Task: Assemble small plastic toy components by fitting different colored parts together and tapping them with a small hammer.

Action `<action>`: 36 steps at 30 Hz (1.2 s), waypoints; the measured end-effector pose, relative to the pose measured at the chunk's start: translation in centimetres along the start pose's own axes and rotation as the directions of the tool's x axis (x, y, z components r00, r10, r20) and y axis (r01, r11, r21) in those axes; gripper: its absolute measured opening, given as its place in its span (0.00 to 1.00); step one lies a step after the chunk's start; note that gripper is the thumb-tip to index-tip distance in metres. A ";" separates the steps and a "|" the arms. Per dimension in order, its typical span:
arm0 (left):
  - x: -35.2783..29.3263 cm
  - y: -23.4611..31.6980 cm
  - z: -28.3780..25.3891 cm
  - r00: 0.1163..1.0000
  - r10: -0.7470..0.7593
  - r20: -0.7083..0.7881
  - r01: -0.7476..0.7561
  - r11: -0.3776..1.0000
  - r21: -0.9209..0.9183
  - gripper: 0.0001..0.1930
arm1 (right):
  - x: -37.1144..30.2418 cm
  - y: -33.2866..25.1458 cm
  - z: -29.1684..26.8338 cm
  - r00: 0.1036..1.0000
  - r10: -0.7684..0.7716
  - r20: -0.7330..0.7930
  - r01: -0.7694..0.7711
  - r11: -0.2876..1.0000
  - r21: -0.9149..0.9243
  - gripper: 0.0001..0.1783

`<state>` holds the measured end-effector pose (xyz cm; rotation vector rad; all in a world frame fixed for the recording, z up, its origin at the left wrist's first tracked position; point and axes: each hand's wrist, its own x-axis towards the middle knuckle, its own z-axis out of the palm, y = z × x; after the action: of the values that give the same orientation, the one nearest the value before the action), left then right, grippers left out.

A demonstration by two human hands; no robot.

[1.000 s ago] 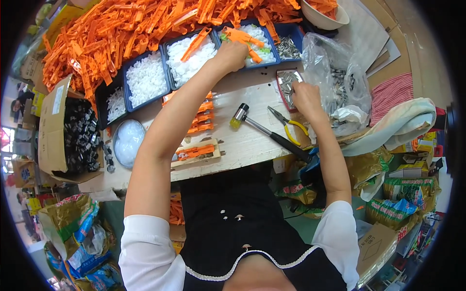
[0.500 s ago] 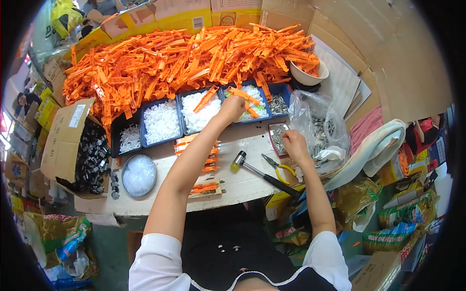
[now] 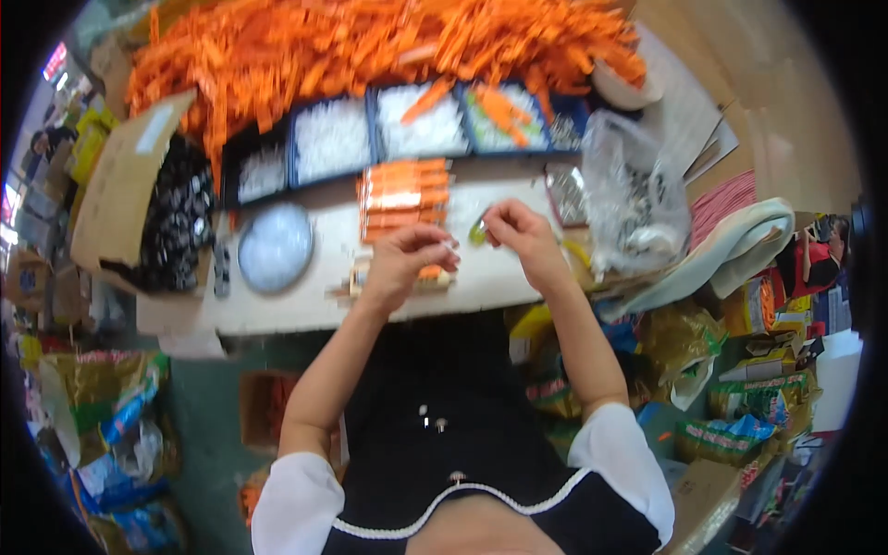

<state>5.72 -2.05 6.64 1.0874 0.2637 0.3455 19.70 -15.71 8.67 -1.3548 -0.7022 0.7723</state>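
My left hand (image 3: 400, 268) is over the near edge of the workbench, beside a wooden block (image 3: 361, 276) with an orange plastic piece (image 3: 431, 272) on it. Its thumb and fingers are pinched, and a tiny whitish bit seems to show at the tips, too blurred to name. To its right, my right hand (image 3: 525, 239) has curled fingers; whatever they hold is hidden. Just by those fingertips shows the yellow-green head of a mallet (image 3: 478, 231), its handle mostly hidden behind my hand. A row of orange plastic pieces (image 3: 403, 190) lies beyond my left hand.
Blue bins hold white parts (image 3: 333, 139), with an orange heap (image 3: 388, 55) behind. A round dish (image 3: 276, 248) and a carton of black parts (image 3: 120, 199) are left. A small tray of metal pins (image 3: 567, 194), plastic bag (image 3: 638, 199) and pliers (image 3: 579, 257) are right.
My left hand has drawn back from the bin of white and green parts to the wooden block. My right hand has left the pin tray and moved left. The view has tilted downward.
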 end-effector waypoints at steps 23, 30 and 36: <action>-5.2 -1.9 -4.2 0.980 0.187 -0.070 -0.196 0.965 -0.172 0.06 | -0.2 2.8 7.6 0.916 0.193 0.351 -0.255 0.957 0.140 0.06; -4.4 -1.8 -4.3 0.973 0.214 -0.083 -0.223 0.966 -0.127 0.05 | 0.9 3.0 7.3 0.950 0.156 0.271 -0.221 0.947 0.232 0.06; -4.2 -2.3 -4.1 0.963 0.253 -0.096 -0.264 0.957 -0.120 0.05 | 1.1 2.9 7.7 0.929 0.183 0.321 -0.264 0.936 0.232 0.06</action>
<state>0.69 -1.29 2.95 0.9795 0.1661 0.6338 13.87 -10.25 6.46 -1.0891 -0.6488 1.2306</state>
